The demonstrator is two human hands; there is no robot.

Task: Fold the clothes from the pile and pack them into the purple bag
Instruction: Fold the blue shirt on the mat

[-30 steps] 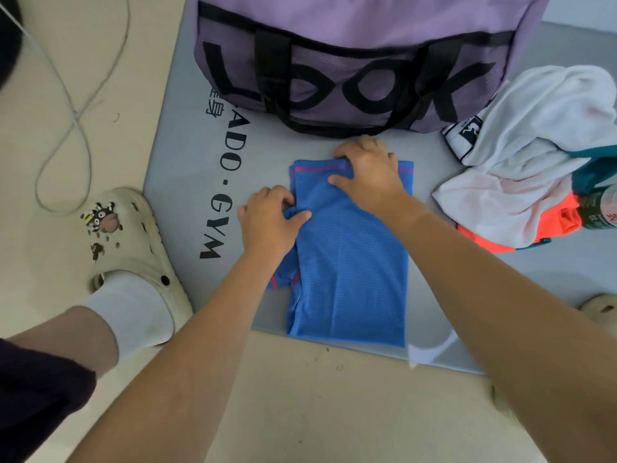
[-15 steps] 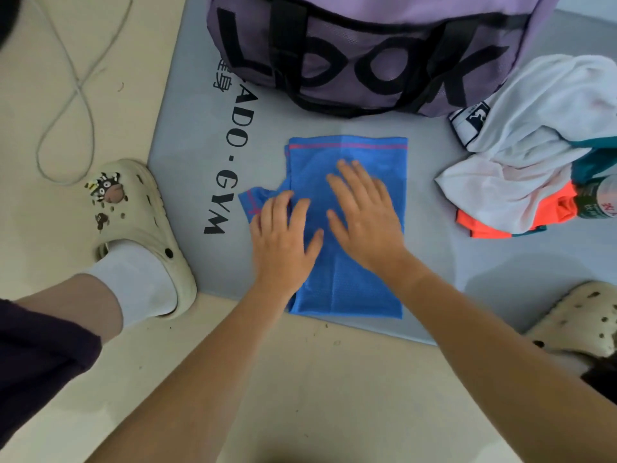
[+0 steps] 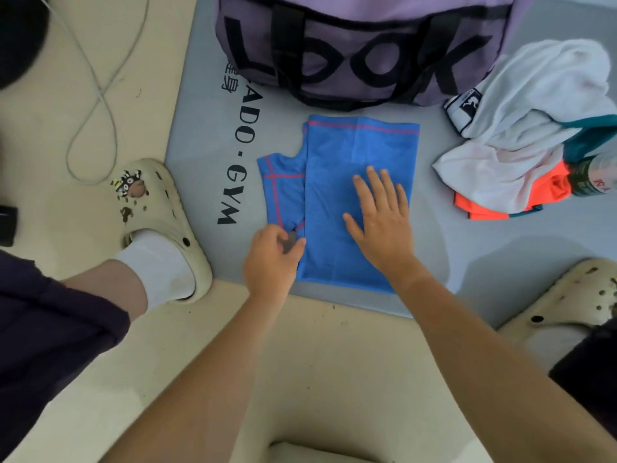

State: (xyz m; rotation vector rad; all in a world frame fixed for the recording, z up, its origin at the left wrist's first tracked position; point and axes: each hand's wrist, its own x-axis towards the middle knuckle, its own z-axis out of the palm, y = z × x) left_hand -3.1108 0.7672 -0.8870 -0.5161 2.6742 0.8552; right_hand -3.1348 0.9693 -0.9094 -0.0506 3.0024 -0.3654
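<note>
A blue mesh shirt [image 3: 350, 152] with red seams lies folded lengthwise on the grey gym mat [image 3: 207, 135]. One sleeve [image 3: 283, 188] sticks out to its left. My right hand [image 3: 380, 222] lies flat on the shirt's middle, fingers straight. My left hand [image 3: 272, 257] is at the shirt's lower left edge, fingers curled and pinching the fabric below the sleeve. The purple bag [image 3: 360, 45] with black letters stands behind the shirt. The pile of clothes [image 3: 531, 128], white, orange and teal, lies to the right.
My feet in cream clogs stand at the mat's left edge [image 3: 157, 208] and at the lower right [image 3: 567, 302]. A grey cord [image 3: 96, 105] loops on the beige floor at left. A bottle [image 3: 597, 175] lies beside the pile at the right edge.
Both hands slid down the shirt toward me. The left hand left the flat cloth and now pinches the lower left edge. The sleeve lies uncovered at left.
</note>
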